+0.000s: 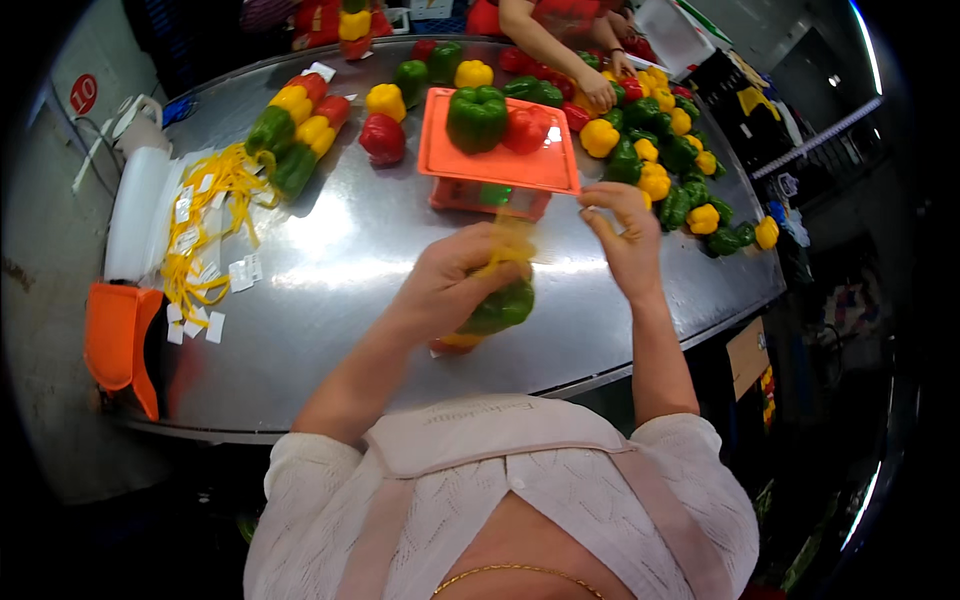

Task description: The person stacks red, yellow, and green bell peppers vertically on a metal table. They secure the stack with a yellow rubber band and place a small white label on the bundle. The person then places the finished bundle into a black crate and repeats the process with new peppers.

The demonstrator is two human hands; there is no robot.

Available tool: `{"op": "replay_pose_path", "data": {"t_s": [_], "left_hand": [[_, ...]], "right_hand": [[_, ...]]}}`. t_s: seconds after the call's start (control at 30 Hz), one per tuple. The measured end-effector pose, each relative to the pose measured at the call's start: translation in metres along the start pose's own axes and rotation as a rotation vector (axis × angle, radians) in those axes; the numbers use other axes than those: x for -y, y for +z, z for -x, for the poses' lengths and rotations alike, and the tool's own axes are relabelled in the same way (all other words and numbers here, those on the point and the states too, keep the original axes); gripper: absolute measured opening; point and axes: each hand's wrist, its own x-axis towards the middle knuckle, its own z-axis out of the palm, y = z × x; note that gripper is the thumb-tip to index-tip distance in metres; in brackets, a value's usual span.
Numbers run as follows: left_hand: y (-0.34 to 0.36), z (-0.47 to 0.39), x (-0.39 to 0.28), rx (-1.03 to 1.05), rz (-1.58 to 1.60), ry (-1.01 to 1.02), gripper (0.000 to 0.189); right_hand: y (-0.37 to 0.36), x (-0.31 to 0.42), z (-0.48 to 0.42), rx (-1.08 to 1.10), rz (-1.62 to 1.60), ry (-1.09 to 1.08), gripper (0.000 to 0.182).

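Observation:
My left hand [469,274] grips the gathered top of a clear bag of bell peppers [501,309], with a blurred yellow strap at the neck. A green pepper shows in the bag, with yellow and red below; my left hand hides part of it. My right hand [619,217] is raised beside the front right corner of an orange scale [555,180], thumb and fingers near each other; whether anything is between them cannot be told. On the scale's tray lie a green bell pepper [477,120] and a red bell pepper [527,129].
Packed pepper bags [294,135] lie at the back left, near yellow straps with white tags [196,240] and a roll of clear bags [135,217]. Loose peppers [660,150] spread over the right of the metal table [330,367]. A co-worker's hand [598,90] reaches among them.

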Motion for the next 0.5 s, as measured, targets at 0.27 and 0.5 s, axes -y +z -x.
{"op": "replay_pose_path", "data": {"t_s": [0.27,0.5], "left_hand": [[-0.003,0.006,-0.002,0.003,0.07,-0.007,0.016],[-0.005,0.007,0.001,-0.001,0.064,-0.006,0.017]], "right_hand": [[0.003,-0.014,0.017,-0.038,0.145,0.014,0.025],[0.009,-0.031,0.025,-0.08,0.01,0.081,0.01]]}}
